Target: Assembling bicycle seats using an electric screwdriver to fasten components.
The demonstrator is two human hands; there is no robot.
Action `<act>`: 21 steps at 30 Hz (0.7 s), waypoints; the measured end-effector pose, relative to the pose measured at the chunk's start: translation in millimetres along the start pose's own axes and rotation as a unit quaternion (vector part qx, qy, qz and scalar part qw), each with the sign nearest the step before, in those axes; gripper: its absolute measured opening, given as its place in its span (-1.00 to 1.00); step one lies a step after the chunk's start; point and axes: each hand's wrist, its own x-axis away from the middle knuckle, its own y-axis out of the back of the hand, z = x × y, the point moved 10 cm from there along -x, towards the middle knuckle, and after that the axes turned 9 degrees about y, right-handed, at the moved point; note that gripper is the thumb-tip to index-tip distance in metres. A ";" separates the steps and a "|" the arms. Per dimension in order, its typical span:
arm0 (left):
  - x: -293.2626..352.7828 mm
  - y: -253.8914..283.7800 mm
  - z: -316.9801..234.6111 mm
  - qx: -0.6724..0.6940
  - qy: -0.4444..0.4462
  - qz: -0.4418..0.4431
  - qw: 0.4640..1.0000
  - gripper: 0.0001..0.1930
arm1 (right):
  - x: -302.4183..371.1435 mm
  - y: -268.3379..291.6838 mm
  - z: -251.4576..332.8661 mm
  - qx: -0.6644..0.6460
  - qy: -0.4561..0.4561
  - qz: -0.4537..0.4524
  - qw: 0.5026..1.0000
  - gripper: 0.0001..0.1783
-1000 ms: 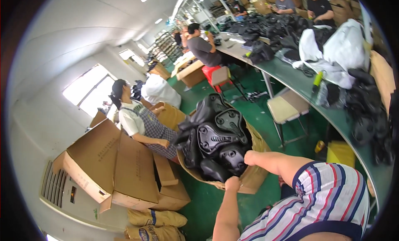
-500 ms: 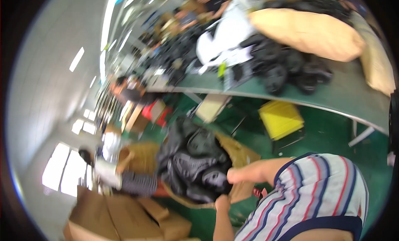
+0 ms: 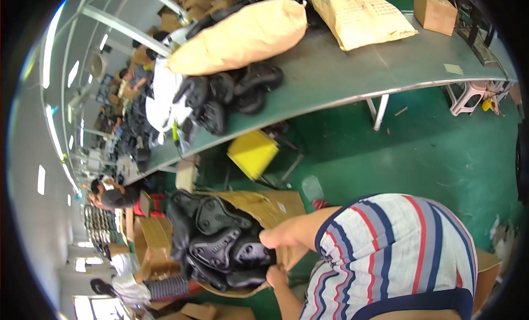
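A large cardboard carton is tilted with its mouth toward the left, filled with several black moulded saddles whose ribbed undersides show. My right hand is closed over the carton's rim, right beside the nearest saddle; its fingertips are hidden inside. Lower down, my left hand grips the same rim with bent fingers. The two hands are a short way apart. Both forearms reach in from my striped shirt on the right.
Beyond the carton stands a long green-topped table with black saddles and stuffed tan sacks. A yellow stool is by its edge. Another person is at the left, near open cartons.
My view has swung to the right, bringing more of the table and green floor into sight. Both hands have stayed at the carton's rim.
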 end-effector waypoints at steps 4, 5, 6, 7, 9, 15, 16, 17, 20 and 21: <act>43.5 -6.7 -39.7 0.037 0.005 0.015 0.999 -0.78 | 55.3 -25.7 50.9 -0.045 0.006 0.016 0.999 -0.81; 59.2 -12.5 -48.8 0.041 0.005 0.020 0.999 -0.79 | 68.9 -35.5 69.5 -0.057 0.013 0.021 0.998 -0.81; 73.9 -18.7 -51.8 0.053 0.030 0.024 0.998 -0.78 | 82.8 -41.4 81.8 -0.062 0.019 0.027 0.998 -0.81; 90.4 -30.4 -55.4 0.075 0.041 0.030 0.996 -0.77 | 98.5 -48.6 93.4 -0.063 0.026 0.034 0.997 -0.80; 112.1 -31.0 -92.1 0.048 0.051 0.031 0.997 -0.72 | 130.2 -59.3 91.1 -0.091 0.025 0.035 0.995 -0.80; 192.0 -55.4 -144.6 0.070 0.074 0.031 0.994 -0.71 | 222.6 -81.1 66.4 -0.073 0.010 0.053 0.996 -0.80; 199.8 -54.2 -160.6 0.074 0.062 0.029 0.995 -0.72 | 237.0 -80.3 54.3 -0.070 0.002 0.053 0.996 -0.80; 207.8 -58.9 -174.0 0.068 0.044 0.026 0.996 -0.74 | 252.9 -80.9 45.5 -0.066 -0.003 0.055 0.996 -0.79; 249.4 -58.8 -210.7 0.076 0.070 0.017 0.994 -0.75 | 276.0 -105.7 53.0 -0.060 0.004 0.068 0.996 -0.79; 261.3 -60.2 -222.1 0.064 0.077 0.031 0.994 -0.75 | 289.1 -113.3 58.8 -0.066 0.031 0.084 0.994 -0.79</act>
